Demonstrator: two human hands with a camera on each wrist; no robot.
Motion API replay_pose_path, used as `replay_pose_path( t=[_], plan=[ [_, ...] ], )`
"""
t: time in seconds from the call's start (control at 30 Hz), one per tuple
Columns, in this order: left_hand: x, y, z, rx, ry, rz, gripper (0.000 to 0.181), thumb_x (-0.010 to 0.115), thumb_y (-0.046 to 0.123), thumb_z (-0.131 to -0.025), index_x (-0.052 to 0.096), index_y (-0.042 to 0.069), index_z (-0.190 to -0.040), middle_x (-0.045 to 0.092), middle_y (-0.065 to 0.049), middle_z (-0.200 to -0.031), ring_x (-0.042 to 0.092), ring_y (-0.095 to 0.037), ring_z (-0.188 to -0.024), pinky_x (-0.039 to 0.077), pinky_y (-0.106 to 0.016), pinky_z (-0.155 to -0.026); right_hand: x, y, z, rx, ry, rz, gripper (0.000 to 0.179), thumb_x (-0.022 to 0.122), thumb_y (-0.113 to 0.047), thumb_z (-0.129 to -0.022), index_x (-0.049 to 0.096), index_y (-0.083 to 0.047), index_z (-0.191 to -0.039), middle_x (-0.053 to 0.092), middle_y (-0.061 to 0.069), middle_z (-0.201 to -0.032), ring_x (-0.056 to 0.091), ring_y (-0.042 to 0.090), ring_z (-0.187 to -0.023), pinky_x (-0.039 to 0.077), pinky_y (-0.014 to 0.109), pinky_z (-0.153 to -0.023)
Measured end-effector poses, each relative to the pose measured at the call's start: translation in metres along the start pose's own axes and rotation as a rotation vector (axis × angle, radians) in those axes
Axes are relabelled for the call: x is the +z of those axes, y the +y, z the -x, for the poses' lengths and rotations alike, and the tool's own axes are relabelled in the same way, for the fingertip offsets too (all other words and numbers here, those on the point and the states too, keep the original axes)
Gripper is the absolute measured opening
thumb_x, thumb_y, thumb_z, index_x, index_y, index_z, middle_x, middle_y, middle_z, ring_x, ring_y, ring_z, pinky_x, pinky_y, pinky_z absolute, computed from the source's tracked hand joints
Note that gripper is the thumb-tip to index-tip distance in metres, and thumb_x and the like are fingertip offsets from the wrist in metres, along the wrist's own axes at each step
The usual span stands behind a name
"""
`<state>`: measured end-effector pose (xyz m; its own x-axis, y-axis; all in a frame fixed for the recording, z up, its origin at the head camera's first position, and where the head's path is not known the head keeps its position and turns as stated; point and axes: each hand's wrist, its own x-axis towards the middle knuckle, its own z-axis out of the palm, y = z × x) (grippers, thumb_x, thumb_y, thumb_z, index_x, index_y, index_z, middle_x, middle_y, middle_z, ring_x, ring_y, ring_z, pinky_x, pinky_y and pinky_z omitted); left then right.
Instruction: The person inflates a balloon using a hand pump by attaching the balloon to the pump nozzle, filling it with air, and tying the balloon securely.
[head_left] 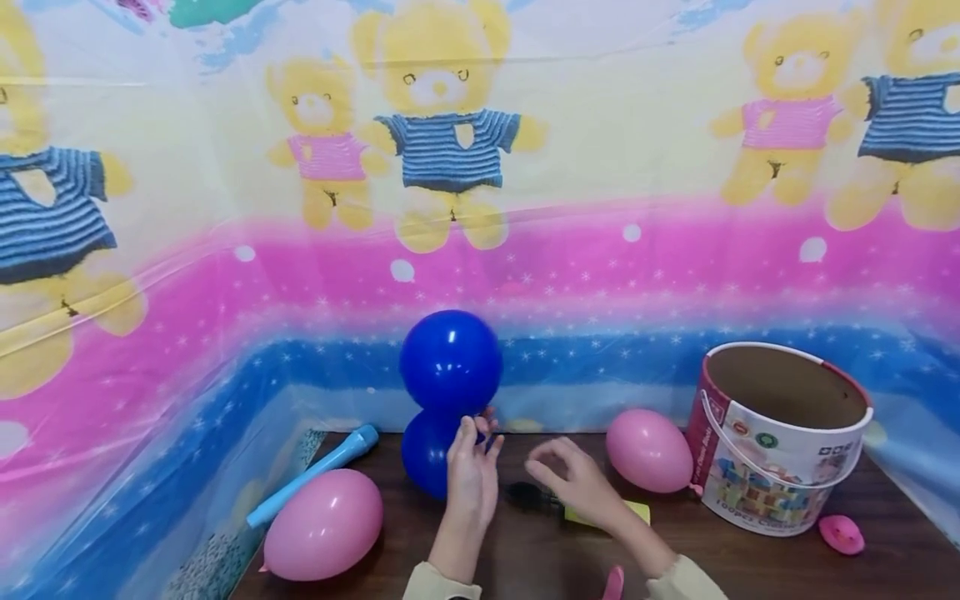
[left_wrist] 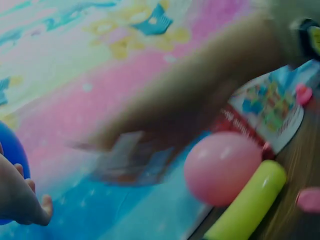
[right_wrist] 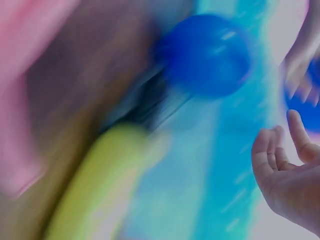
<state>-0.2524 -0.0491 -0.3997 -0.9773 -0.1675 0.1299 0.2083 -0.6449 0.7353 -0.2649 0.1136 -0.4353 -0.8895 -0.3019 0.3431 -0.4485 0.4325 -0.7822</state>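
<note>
Two blue balloons stand one above the other, the upper one (head_left: 451,362) resting against the lower one (head_left: 426,454). My left hand (head_left: 472,471) is at their right side, fingertips curled in where the two meet and pinching there; the pinched part is hidden behind the fingers. My right hand (head_left: 573,479) is raised to the right, apart from the balloons. Its fingers are loosely bent with nothing seen between them in the right wrist view. Below it lies a yellow cylinder (left_wrist: 247,205) with a dark part (head_left: 528,496) at its left end.
Pink balloons lie at the left (head_left: 324,525) and right (head_left: 649,450). A light-blue tube (head_left: 315,473) lies behind the left one. A printed bucket (head_left: 776,500) stands at right, near a limp pink balloon (head_left: 842,534); another (head_left: 613,583) lies at the front edge. A bear-print sheet (head_left: 585,275) hangs behind.
</note>
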Motion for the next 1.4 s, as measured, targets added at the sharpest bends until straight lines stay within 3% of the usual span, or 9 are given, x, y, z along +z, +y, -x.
replay_pose_path(
  t=[0.13, 0.3, 0.4, 0.53, 0.8, 0.93, 1.03, 1.2, 1.4],
  plan=[
    [0.019, -0.006, 0.005, -0.042, -0.056, 0.013, 0.036, 0.033, 0.03, -0.107, 0.056, 0.017, -0.083, 0.059, 0.004, -0.107, 0.052, -0.01, -0.101, 0.043, -0.022, -0.092, 0.02, -0.043, -0.019, -0.039, 0.011, -0.112, 0.025, 0.05, -0.031, -0.102, 0.062, -0.009, -0.108, 0.055, 0.009, -0.105, 0.05, 0.013, -0.092, 0.045, 0.026, -0.079],
    [0.033, -0.01, 0.01, -0.078, -0.106, 0.043, 0.039, 0.037, 0.039, -0.105, 0.059, 0.012, -0.122, 0.063, 0.011, -0.11, 0.056, -0.005, -0.107, 0.045, -0.019, -0.096, 0.035, -0.064, -0.026, 0.027, 0.201, -0.111, 0.026, 0.047, -0.033, -0.103, 0.065, -0.014, -0.106, 0.051, 0.008, -0.097, 0.045, 0.013, -0.084, 0.041, 0.028, -0.075],
    [0.034, -0.013, 0.012, -0.101, -0.14, 0.071, 0.035, 0.036, 0.041, -0.105, 0.061, 0.019, -0.11, 0.06, 0.012, -0.119, 0.052, -0.005, -0.115, 0.041, -0.02, -0.101, 0.037, -0.064, -0.023, 0.065, 0.269, -0.109, 0.026, 0.047, -0.035, -0.102, 0.064, -0.015, -0.101, 0.049, 0.009, -0.095, 0.044, 0.014, -0.08, 0.04, 0.029, -0.071],
    [0.03, -0.019, 0.013, -0.12, -0.146, 0.068, 0.029, 0.033, 0.039, -0.106, 0.055, 0.023, -0.097, 0.057, 0.011, -0.123, 0.049, -0.005, -0.117, 0.038, -0.02, -0.102, 0.038, -0.057, -0.022, 0.097, 0.222, -0.158, 0.031, 0.044, -0.038, -0.103, 0.061, -0.013, -0.098, 0.05, 0.009, -0.103, 0.045, 0.014, -0.088, 0.041, 0.031, -0.078],
    [0.021, -0.024, 0.014, -0.15, -0.19, 0.045, 0.039, 0.03, 0.035, -0.107, 0.047, 0.009, -0.131, 0.058, 0.012, -0.116, 0.051, -0.006, -0.114, 0.04, -0.021, -0.103, 0.036, -0.044, -0.015, 0.2, 0.163, -0.468, 0.036, 0.051, -0.029, -0.101, 0.064, -0.001, -0.12, 0.052, 0.011, -0.119, 0.048, 0.012, -0.107, 0.044, 0.017, -0.091],
    [0.015, -0.022, 0.018, -0.173, -0.206, 0.037, 0.043, 0.028, 0.032, -0.108, 0.046, 0.005, -0.136, 0.058, 0.012, -0.118, 0.052, -0.005, -0.114, 0.039, -0.022, -0.103, 0.036, -0.041, -0.009, 0.228, 0.136, -0.527, 0.04, 0.053, -0.023, -0.1, 0.058, 0.004, -0.13, 0.053, 0.012, -0.13, 0.049, 0.005, -0.114, 0.043, 0.012, -0.093],
    [0.011, -0.018, 0.017, -0.183, -0.227, 0.044, 0.036, 0.027, 0.031, -0.108, 0.057, 0.013, -0.114, 0.061, 0.011, -0.115, 0.053, -0.006, -0.112, 0.04, -0.025, -0.103, 0.04, -0.04, -0.005, 0.157, 0.141, -0.486, 0.029, 0.054, -0.018, -0.099, 0.065, 0.004, -0.116, 0.054, 0.008, -0.118, 0.047, 0.001, -0.106, 0.041, 0.012, -0.09],
    [-0.002, -0.001, 0.005, -0.184, -0.16, 0.019, 0.038, 0.027, 0.028, -0.107, 0.048, 0.019, -0.077, 0.065, 0.011, -0.09, 0.061, -0.006, -0.096, 0.045, -0.025, -0.096, 0.053, -0.043, 0.003, -0.15, 0.188, -0.246, 0.021, 0.057, -0.01, -0.096, 0.058, -0.009, -0.075, 0.051, 0.002, -0.092, 0.038, 0.006, -0.087, 0.035, 0.023, -0.075],
    [-0.022, 0.023, -0.017, -0.16, -0.182, -0.077, 0.044, 0.033, 0.019, -0.107, 0.054, 0.017, -0.068, 0.058, 0.008, -0.068, 0.058, -0.008, -0.073, 0.052, -0.027, -0.087, 0.059, -0.043, 0.028, -0.343, 0.242, -0.01, 0.023, 0.06, -0.006, -0.093, 0.053, -0.016, -0.074, 0.053, -0.006, -0.091, 0.037, 0.004, -0.083, 0.035, 0.023, -0.068]
  ],
)
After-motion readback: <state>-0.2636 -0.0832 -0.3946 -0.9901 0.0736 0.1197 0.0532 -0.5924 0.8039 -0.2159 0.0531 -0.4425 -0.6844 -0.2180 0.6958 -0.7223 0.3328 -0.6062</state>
